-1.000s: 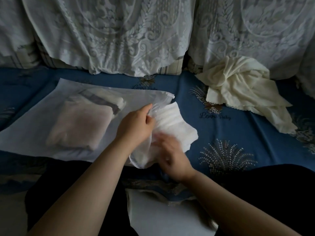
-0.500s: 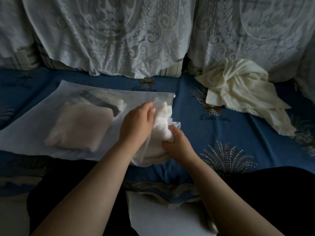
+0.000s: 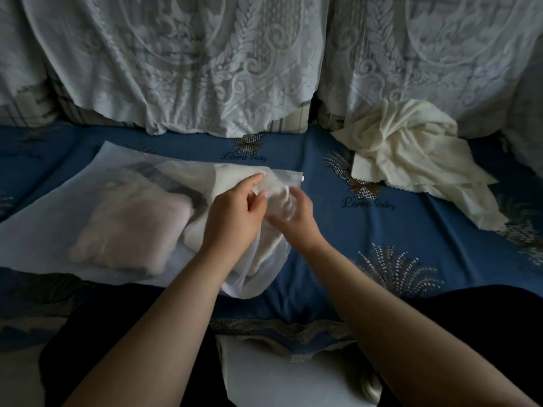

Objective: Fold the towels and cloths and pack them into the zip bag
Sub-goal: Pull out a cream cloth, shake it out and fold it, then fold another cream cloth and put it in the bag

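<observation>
while your left hand (image 3: pixel 235 212) pinches the upper lip of the zip bag (image 3: pixel 53 230) at its mouth, its fingers curled round the thin film, your right hand (image 3: pixel 296 218) sits just beside it at the opening with fingers loosely spread; it is blurred, so you cannot tell for sure whether that grip has hold of the film or is only touching it, though it reads as open. the bag lies flat on the blue bed cover (image 3: pixel 382 236), mouth toward the right, directly in front of you. inside it you can see a folded pinkish towel (image 3: pixel 132 230) toward the closed end, a darker striped piece behind that, too veiled by the film to make out well, and a white folded cloth (image 3: pixel 211 183) lying right at the mouth under your hands. judging from that, the white cloth looks to be in, or nearly so, and you seem to be settling it or freeing the opening. what is left: the cream cloth (image 3: pixel 405 154) lies crumpled and unfolded well apart to the right, against the lace-draped cushions (image 3: pixel 176 69), so it needs folding and packing. the mouth is not yet sealed, with the zip strip's end (image 3: pixel 293 176) showing just beyond your fingers. by this reckoning you are past the midpoint, with one cloth and the closing to go. mind that the film is limp and may fold in on the opening.
</observation>
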Tool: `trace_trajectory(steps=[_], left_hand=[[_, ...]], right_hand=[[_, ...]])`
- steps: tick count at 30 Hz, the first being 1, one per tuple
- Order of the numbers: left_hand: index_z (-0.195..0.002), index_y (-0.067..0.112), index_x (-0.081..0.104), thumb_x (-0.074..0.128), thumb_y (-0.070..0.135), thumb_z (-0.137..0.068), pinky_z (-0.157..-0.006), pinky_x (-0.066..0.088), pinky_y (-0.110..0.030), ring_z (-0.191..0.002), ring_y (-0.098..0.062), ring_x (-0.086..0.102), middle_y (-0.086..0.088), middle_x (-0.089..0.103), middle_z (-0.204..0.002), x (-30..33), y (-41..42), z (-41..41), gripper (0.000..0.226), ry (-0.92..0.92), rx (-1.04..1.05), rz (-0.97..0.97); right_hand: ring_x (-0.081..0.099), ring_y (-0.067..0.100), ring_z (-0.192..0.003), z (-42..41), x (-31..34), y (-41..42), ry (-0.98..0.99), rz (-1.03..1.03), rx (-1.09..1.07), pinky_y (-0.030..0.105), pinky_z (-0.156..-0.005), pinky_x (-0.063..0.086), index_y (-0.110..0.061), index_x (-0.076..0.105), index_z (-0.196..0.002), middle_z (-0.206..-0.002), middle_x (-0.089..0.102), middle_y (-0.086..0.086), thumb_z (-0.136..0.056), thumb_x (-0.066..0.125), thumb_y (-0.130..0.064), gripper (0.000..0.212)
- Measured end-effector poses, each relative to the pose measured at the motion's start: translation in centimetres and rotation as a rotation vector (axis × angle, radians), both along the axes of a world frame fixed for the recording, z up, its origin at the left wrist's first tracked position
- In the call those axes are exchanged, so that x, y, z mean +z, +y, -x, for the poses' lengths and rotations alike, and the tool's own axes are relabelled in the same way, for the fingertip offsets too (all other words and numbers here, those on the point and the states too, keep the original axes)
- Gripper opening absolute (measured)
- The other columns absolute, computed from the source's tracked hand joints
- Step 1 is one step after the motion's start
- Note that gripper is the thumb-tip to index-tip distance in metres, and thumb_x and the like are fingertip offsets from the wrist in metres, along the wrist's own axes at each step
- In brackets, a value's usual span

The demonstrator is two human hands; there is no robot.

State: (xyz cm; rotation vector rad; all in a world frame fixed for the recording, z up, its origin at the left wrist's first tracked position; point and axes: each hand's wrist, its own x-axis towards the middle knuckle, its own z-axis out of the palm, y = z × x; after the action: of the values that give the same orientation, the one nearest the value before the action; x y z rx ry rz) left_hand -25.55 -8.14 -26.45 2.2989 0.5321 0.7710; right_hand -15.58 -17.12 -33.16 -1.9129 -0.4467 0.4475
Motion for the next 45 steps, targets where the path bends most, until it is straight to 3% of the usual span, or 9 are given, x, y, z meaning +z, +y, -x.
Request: trace_trajectory(steps=[9, 15, 18, 23, 29, 33, 39, 41, 45], left_hand=[[-0.134, 0.019, 0.053, 0.054, 0.024, -0.094, -0.072, 0.041, -0.016, -0.089, -0.022, 0.065, -0.012, 0.070, -0.101, 0.2, -0.9, -0.6, 0.040, 0.007, -0.018, -0.025], [-0.136, 0.023, 0.051, 0.052, 0.023, -0.095, -0.083, 0.044, -0.020, -0.099, -0.021, 0.063, -0.010, 0.069, -0.109, -0.1, -0.5, -1.1, 0.040, 0.016, -0.021, 0.057], [-0.138, 0.025, 0.048, 0.051, 0.023, -0.095, -0.087, 0.049, -0.027, -0.097, -0.019, 0.064, -0.006, 0.070, -0.107, -0.3, -0.8, -1.4, 0.043, 0.076, -0.030, 0.044], [-0.139, 0.031, 0.044, 0.047, 0.023, -0.095, -0.079, 0.049, -0.030, -0.093, -0.023, 0.064, -0.010, 0.069, -0.103, -0.4, -0.9, -2.3, 0.045, 0.164, -0.041, 0.070], [-0.137, 0.033, 0.040, 0.053, 0.036, -0.090, -0.074, 0.046, -0.030, -0.085, -0.017, 0.059, 0.005, 0.058, -0.087, 0.5, -2.0, -4.4, 0.049, 0.173, -0.004, 0.069], [-0.131, 0.027, 0.049, 0.054, 0.035, -0.091, -0.071, 0.037, -0.026, -0.080, -0.010, 0.047, 0.010, 0.044, -0.090, 2.0, -3.2, -7.5, 0.041, 0.135, -0.131, -0.074], [-0.112, 0.026, 0.062, 0.053, 0.033, -0.092, -0.075, 0.048, -0.030, -0.086, -0.017, 0.062, 0.012, 0.057, -0.080, 1.2, -2.6, -12.9, 0.023, 0.269, -0.210, 0.027], [-0.110, 0.026, 0.063, 0.052, 0.032, -0.092, -0.079, 0.050, -0.031, -0.088, -0.016, 0.062, 0.012, 0.059, -0.084, 0.8, -3.1, -13.7, 0.021, 0.268, -0.219, 0.067], [-0.112, 0.026, 0.062, 0.050, 0.031, -0.094, -0.076, 0.047, -0.028, -0.090, -0.014, 0.061, 0.011, 0.062, -0.094, 0.7, -3.8, -14.7, 0.022, 0.242, -0.227, 0.061]], right_hand=[[0.059, 0.026, -0.090, 2.3, -0.3, 1.9, -0.128, 0.231, -0.063, 0.039, -0.074, 0.047, -0.032, 0.014, -0.145, -0.108, 0.058, 0.007, -0.091, 0.047, -0.036, 0.063], [0.063, 0.024, -0.083, 0.2, -3.4, 3.9, 0.134, 0.251, 0.206, 0.035, -0.058, 0.052, -0.017, 0.030, -0.137, -0.116, 0.061, 0.018, -0.072, 0.040, -0.066, 0.081], [0.059, 0.012, -0.086, 1.1, -2.6, 3.6, 0.133, 0.177, 0.178, 0.021, -0.064, 0.046, -0.009, 0.028, -0.141, -0.110, 0.060, 0.005, -0.091, 0.038, -0.053, 0.067], [0.050, 0.024, -0.119, -1.2, -2.3, 4.4, 0.100, 0.120, 0.124, 0.050, -0.102, 0.041, -0.029, 0.018, -0.144, -0.137, 0.044, 0.012, -0.085, 0.050, -0.049, 0.070], [0.059, 0.007, -0.055, -5.9, -0.6, 0.5, 0.156, 0.123, 0.074, 0.017, -0.042, 0.047, -0.014, 0.057, -0.113, -0.087, 0.064, 0.004, -0.090, 0.053, -0.014, 0.024], [0.064, 0.027, -0.084, -13.0, 0.0, -5.3, -0.147, 0.363, -0.139, 0.029, -0.069, 0.051, -0.010, 0.069, -0.107, -0.101, 0.067, 0.013, -0.086, 0.053, -0.012, 0.026], [0.040, 0.037, -0.130, -21.6, 0.0, -11.2, -0.197, 0.704, -0.217, 0.039, -0.101, 0.045, -0.014, 0.043, -0.136, -0.155, 0.007, 0.011, -0.087, 0.060, -0.028, 0.054], [0.022, 0.035, -0.140, -23.7, -0.6, -12.4, -0.165, 0.813, -0.144, 0.036, -0.109, 0.032, -0.010, 0.048, -0.133, -0.152, 0.023, 0.015, -0.088, 0.059, -0.038, 0.054], [0.054, 0.035, -0.108, -24.9, -1.1, -14.1, -0.207, 0.723, -0.257, 0.037, -0.086, 0.044, -0.002, 0.058, -0.119, -0.118, 0.058, 0.020, -0.092, 0.050, -0.021, 0.034]])
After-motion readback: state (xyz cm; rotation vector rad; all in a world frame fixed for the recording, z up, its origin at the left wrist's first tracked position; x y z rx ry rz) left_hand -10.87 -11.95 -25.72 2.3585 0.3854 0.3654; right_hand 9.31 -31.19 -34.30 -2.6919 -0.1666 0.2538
